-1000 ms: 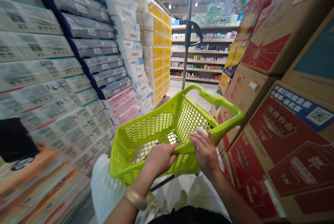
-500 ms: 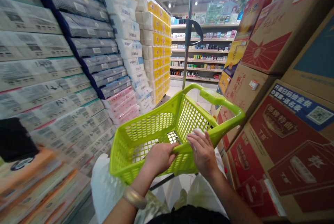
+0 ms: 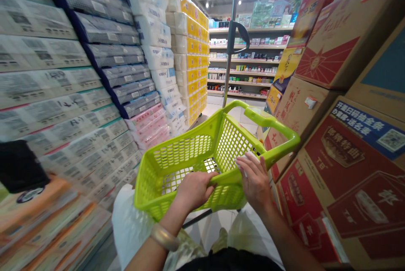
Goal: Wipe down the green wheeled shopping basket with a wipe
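A lime green plastic shopping basket with perforated walls and a thick green handle is tilted in front of me. My left hand, with a bangle on its wrist, is closed around the basket's near rim. My right hand lies on the same rim further right. Its fingers press a small white cloth against the plastic near the base of the handle. Most of the cloth is hidden under the fingers. I can see nothing inside the basket.
Stacked packs of tissue paper form a wall on the left. Cardboard cartons with red print are stacked close on the right. A metal pole rises behind the basket. Store shelves stand at the end of the narrow aisle.
My right hand has slid a little to the right along the rim with the white cloth. The left hand keeps its grip, and the view has shifted slightly.
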`<move>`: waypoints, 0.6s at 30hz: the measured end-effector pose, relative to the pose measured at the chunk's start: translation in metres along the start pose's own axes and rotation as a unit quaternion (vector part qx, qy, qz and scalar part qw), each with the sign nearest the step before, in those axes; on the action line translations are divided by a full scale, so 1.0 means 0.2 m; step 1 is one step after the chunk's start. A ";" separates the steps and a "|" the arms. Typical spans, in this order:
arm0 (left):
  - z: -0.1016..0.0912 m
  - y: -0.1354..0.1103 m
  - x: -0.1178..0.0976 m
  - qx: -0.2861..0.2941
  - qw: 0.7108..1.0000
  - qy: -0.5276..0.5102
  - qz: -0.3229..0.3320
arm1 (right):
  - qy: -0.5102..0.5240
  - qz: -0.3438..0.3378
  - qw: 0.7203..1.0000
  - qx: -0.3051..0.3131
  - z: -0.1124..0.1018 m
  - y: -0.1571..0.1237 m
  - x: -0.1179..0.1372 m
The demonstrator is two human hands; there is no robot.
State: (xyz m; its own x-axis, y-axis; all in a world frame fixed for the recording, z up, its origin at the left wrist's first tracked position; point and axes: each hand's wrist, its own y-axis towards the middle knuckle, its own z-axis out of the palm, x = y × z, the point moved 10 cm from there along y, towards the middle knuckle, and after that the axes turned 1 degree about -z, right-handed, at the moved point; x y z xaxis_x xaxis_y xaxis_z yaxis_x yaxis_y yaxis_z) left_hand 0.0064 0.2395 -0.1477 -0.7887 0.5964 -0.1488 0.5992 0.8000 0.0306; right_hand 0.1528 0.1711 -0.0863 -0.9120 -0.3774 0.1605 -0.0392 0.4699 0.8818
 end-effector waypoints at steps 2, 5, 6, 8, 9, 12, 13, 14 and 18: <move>0.00 0.00 0.00 0.001 1.000 0.000 -0.004 | -0.019 0.028 0.999 -0.036 -0.07 0.03 -0.09; 0.00 0.00 0.00 0.006 1.000 0.001 -0.019 | -0.030 0.057 0.996 -0.059 -0.10 0.04 -0.13; 0.00 0.00 0.00 0.008 1.000 0.002 -0.023 | -0.024 0.053 0.997 -0.049 -0.07 0.03 -0.09; 0.00 0.00 0.01 0.010 1.000 0.005 -0.026 | 0.000 0.028 1.000 -0.013 0.01 0.00 0.01; 0.00 0.00 0.00 0.009 1.000 0.007 -0.025 | 0.012 0.013 1.000 0.002 0.05 -0.01 0.06; -0.01 0.00 0.00 0.004 1.000 0.007 -0.015 | 0.020 -0.007 0.999 0.024 0.07 -0.03 0.09; -0.01 0.00 0.00 0.002 1.000 0.006 -0.011 | 0.010 -0.003 1.000 0.018 0.04 -0.02 0.05; -0.01 0.00 0.00 0.001 1.000 0.005 -0.008 | -0.004 0.005 1.000 0.007 0.01 0.00 0.00; -0.01 0.00 0.00 -0.007 1.000 0.002 -0.009 | -0.046 0.048 0.996 -0.054 -0.11 0.04 -0.14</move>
State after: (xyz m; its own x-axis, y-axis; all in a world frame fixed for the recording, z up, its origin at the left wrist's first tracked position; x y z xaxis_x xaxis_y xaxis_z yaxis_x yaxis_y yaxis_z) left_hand 0.0070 0.2396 -0.1459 -0.8000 0.5822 -0.1452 0.5828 0.8115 0.0427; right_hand 0.1871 0.1679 -0.0742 -0.9434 -0.2575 0.2089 0.0889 0.4104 0.9075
